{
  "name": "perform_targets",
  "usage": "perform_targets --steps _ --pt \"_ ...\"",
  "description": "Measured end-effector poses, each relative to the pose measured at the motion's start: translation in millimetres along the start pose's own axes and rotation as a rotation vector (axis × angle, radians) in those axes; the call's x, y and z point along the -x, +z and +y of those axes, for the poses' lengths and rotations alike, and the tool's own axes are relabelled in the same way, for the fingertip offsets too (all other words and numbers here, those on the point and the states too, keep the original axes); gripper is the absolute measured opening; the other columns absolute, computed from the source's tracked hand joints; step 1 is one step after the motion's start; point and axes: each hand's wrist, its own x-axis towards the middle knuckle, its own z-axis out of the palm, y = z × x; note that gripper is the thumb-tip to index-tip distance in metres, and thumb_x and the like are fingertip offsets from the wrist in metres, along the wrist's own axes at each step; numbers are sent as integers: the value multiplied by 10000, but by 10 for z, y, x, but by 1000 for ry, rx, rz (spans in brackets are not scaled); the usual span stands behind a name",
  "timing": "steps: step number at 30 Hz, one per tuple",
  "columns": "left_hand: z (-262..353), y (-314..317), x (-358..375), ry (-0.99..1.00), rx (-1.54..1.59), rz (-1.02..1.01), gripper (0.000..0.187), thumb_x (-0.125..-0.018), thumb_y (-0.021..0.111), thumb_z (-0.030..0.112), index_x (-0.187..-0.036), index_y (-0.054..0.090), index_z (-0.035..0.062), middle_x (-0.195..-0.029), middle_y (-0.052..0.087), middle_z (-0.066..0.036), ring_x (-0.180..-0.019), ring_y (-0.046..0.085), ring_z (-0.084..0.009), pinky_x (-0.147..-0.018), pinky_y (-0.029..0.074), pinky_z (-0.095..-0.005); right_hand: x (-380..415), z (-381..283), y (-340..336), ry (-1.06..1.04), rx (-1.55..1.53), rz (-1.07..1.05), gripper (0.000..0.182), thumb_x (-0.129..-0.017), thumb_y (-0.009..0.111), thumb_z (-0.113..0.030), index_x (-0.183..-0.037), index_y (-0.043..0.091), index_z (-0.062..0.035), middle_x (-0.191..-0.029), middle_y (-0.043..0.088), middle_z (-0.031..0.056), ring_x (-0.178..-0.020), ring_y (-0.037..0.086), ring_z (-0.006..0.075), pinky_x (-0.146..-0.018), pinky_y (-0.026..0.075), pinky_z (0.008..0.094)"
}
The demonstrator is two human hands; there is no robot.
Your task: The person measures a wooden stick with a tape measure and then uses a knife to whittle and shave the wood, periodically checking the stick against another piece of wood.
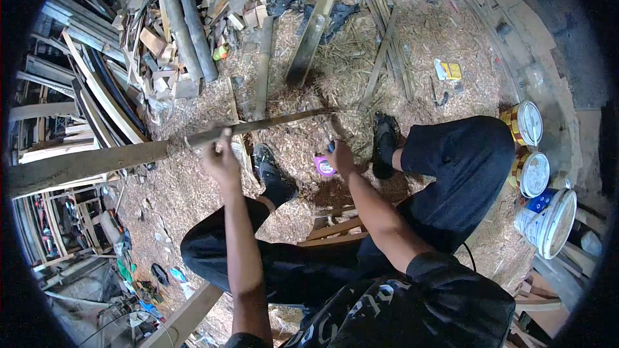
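Observation:
My left hand pinches a long, thin wooden strip near its left end, with the thumb and fingertips around it. The strip lies across in front of me, above my shoes, and its right end is blurred. My right hand is closed around a dark bluish handle, below the strip's right end. What the handle belongs to is smeared and I cannot make it out. Beside that hand, a round purple object with a white label is seen near the floor.
A thick wooden beam juts in from the left. Offcuts and two round logs are heaped at the upper left. Planks lie ahead on sawdust. Several buckets stand at the right. A yellow packet lies at upper right.

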Motion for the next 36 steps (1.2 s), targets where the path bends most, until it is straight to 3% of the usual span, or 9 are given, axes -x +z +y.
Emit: perform_targets --steps 4,7,12,16,24,25,26,32,36 --pt "-193 293 408 -489 16 -126 223 -892 644 164 -1017 659 -20 -816 644 -63 -717 502 -91 -598 416 -251 -250 -283 -98 250 -292 -161 343 -768 684 -290 -940 570 -16 -795 625 190 -743 619 383 -662 488 456" --pt "-492 600 677 -534 465 -51 266 -917 617 226 -939 622 -39 -684 545 9 -614 411 -70 -522 329 -239 -352 -438 -59 272 -275 -36 329 -788 683 -330 -834 603 -14 -734 637 157 -656 627 300 -577 475 432" --pt "-693 665 782 -663 539 -21 282 -922 610 244 -888 606 -36 -719 558 0 -631 433 -60 -525 345 -235 -647 -394 323 367 -766 25 374 -775 708 -375 -662 636 -26 -517 585 93 -499 584 261 -517 453 414" --pt "-839 611 796 -768 622 -19 399 -917 602 347 -861 597 -47 -808 616 -56 -689 562 -104 -623 494 -254 -725 -688 125 372 -228 51 403 -774 698 -408 -720 646 -12 -640 639 154 -655 646 325 -631 484 434" --pt "-823 536 788 -930 824 26 354 -941 550 344 -976 588 -7 -935 639 -76 -844 624 -180 -724 531 -323 -1246 -734 225 576 -680 145 354 -785 723 -338 -890 625 -15 -707 659 89 -633 656 233 -583 495 375" --pt "-952 527 840 -974 828 3 359 -955 520 346 -1027 569 -2 -981 630 -79 -872 613 -184 -748 529 -341 -1075 -1638 -989 665 -752 112 270 -794 723 -226 -901 598 -12 -695 633 81 -570 628 187 -522 478 327" --pt "-893 519 819 -968 830 10 359 -955 520 346 -1027 569 -2 -981 630 -79 -872 613 -184 -748 529 -341 -1147 -1622 -991 675 -1026 91 203 -786 723 -134 -862 582 -10 -704 609 81 -516 591 173 -477 454 316" --pt "-737 638 754 -1059 1116 117 383 -960 492 384 -1112 508 33 -1085 560 -110 -1014 566 -266 -848 473 -437 -1369 -1692 -1191 464 -1182 225 199 -780 721 -80 -846 542 -23 -705 591 63 -487 560 151 -409 417 284" --pt "-548 662 658 -1138 977 -103 345 -944 504 432 -923 548 91 -864 601 -47 -809 607 -170 -693 511 -350 -1521 -1785 -1453 321 -1048 298 273 -799 700 -41 -901 447 -52 -690 560 44 -495 566 138 -390 405 271"
